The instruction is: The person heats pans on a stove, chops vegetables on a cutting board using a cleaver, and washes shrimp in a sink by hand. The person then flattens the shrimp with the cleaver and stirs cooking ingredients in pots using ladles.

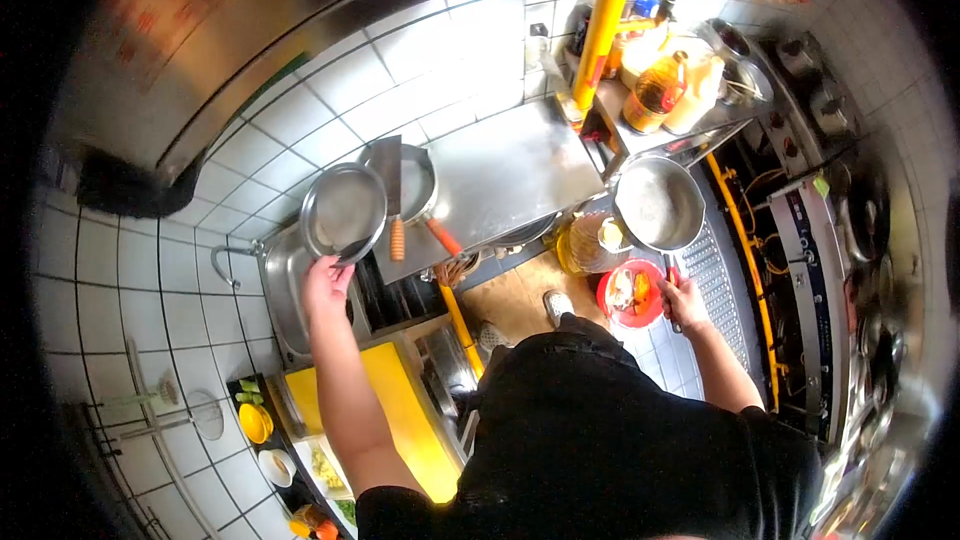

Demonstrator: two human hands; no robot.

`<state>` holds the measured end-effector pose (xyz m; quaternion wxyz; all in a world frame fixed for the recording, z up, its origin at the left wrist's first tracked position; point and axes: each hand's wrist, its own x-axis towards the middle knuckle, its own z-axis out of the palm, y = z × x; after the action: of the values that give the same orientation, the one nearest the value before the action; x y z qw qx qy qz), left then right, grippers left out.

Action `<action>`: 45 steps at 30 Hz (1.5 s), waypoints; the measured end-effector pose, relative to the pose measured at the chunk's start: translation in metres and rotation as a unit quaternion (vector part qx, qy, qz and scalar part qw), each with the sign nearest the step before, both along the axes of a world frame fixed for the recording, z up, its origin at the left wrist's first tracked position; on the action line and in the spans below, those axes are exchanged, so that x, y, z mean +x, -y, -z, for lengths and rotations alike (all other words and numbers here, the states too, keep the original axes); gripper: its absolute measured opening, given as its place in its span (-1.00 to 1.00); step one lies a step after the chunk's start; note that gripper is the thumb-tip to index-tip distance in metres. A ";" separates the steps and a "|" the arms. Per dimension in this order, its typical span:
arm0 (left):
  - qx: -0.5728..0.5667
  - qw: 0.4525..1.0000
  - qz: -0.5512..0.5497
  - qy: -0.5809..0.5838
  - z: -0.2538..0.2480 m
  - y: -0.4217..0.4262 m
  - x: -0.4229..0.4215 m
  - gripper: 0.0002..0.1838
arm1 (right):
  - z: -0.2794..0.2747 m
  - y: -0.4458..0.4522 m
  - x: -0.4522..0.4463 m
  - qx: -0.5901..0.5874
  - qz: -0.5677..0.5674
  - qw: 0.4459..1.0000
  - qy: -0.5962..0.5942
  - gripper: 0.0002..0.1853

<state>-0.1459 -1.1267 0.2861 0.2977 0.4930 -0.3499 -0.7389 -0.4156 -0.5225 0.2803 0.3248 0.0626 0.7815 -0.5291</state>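
My left hand [325, 287] is closed on the near rim of a round metal bowl [322, 210], over the counter's left end by the sink. Right of the bowl lie a cleaver [386, 165] with a wooden handle and a pan [420, 190] with an orange-red handle. The bowl partly covers them. My right hand [685, 304] grips the dark handle of a grey saucepan [660, 202], held out to the right. Its inside looks pale, and I cannot tell whether it contains anything. Below it is a red bucket [627, 308] with scraps inside.
A large oil jug [580, 245] stands on the floor left of the saucepan. Bottles [655, 90] crowd the shelf beside a yellow pole [604, 35]. The stove [810, 280] runs along the right. A metal sink [290, 285] and yellow cutting board [385, 410] are on the left.
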 end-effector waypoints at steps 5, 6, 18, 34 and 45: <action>0.040 0.998 0.040 0.001 0.007 -0.054 -0.112 -0.79 | -0.001 -0.043 -0.019 0.028 -0.020 0.999 0.007 -0.71; 0.037 0.998 0.055 -0.009 0.013 -0.064 -0.131 -0.79 | 0.000 -0.050 -0.021 0.028 -0.015 0.999 0.011 -0.72; 0.092 0.988 0.116 -0.052 0.129 -0.149 -0.322 -0.75 | 0.004 -0.109 -0.035 0.112 -0.013 0.993 0.025 -0.79; 0.102 0.991 0.090 -0.021 0.196 -0.152 -0.368 -0.59 | -0.030 -0.095 -0.068 0.148 -0.122 0.981 0.025 -0.77; 0.001 0.985 0.166 0.038 0.100 -0.287 -0.148 -0.61 | -0.030 0.008 -0.107 0.031 -0.264 0.963 0.054 -0.82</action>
<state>-0.2938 -0.8397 0.1859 0.1570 0.4559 -0.4368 -0.7594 -0.5226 -0.5303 0.3104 0.4923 -0.1077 0.7675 -0.3962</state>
